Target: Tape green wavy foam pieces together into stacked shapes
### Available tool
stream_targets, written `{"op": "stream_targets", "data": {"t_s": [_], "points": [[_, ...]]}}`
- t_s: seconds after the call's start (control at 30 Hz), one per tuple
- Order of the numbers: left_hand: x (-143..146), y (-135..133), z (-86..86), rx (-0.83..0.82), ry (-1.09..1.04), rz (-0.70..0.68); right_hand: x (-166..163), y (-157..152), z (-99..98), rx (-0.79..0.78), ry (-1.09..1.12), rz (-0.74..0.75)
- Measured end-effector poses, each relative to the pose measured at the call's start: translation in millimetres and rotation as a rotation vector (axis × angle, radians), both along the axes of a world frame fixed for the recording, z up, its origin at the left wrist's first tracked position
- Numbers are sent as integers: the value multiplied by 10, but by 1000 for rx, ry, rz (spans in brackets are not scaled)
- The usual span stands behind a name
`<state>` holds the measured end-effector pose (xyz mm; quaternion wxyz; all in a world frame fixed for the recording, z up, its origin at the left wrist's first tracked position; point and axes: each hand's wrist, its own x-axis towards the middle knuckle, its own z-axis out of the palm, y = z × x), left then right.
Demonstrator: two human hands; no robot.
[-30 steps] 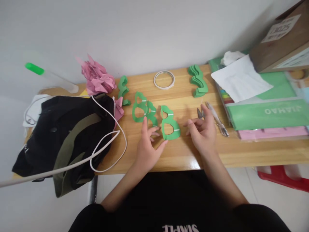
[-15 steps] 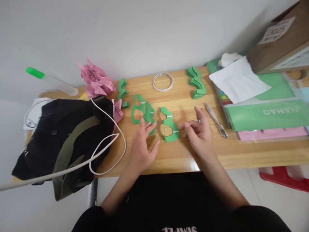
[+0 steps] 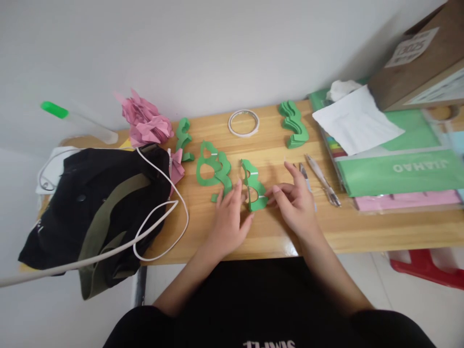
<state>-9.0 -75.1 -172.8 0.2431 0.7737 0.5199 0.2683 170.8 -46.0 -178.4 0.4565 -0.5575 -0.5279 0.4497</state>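
Where the two hands meet near the front edge of the bench (image 3: 362,227), a green paper cutout (image 3: 258,187) stands between them, apparently raised on edge off the wood. Left hand (image 3: 229,222): grip open, fingers (image 3: 237,189) extended, their tips touching the cutout's left edge, thumb lying below it. Right hand (image 3: 296,205): fingers loosely curled, thumb tip at the cutout's lower right edge, forefinger raised; whether this grip pinches the paper cannot be told. Just left of the left hand's fingertips lies a second green cutout (image 3: 224,171), flat on the bench. Just beyond the right hand lie small snips (image 3: 303,173) and a clear pen (image 3: 324,180), side by side. Farther back, near the wall: a tape roll (image 3: 244,123), a stack of green wavy pieces (image 3: 294,124), a single green piece (image 3: 183,137) and crumpled pink paper (image 3: 145,121). At far left, a black bag (image 3: 90,203) with a white cable (image 3: 163,227) looped across it; at far right, packs of green and pink paper (image 3: 398,166), a white sheet (image 3: 357,123) and a cardboard box (image 3: 420,58).
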Motion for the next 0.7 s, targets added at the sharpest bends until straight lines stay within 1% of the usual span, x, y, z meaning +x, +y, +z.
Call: {"op": "stream_targets", "data": {"t_s": [0.17,0.37,0.43,0.57,0.7], "points": [[-12,-63,2,-10,-46,-14,5,-6,8,-5,-17,3],[-14,-266,26,-35,-136,4,4,-7,-7,-11,-12,-14],[-24,-313,30,-8,-143,42,3,-6,-12,-10,-12,-9],[-94,-320,3,67,-98,170,-5,7,-18,-1,-3,-1],[-169,-314,-36,14,-120,190,-10,25,-31,-16,26,-8]]}}
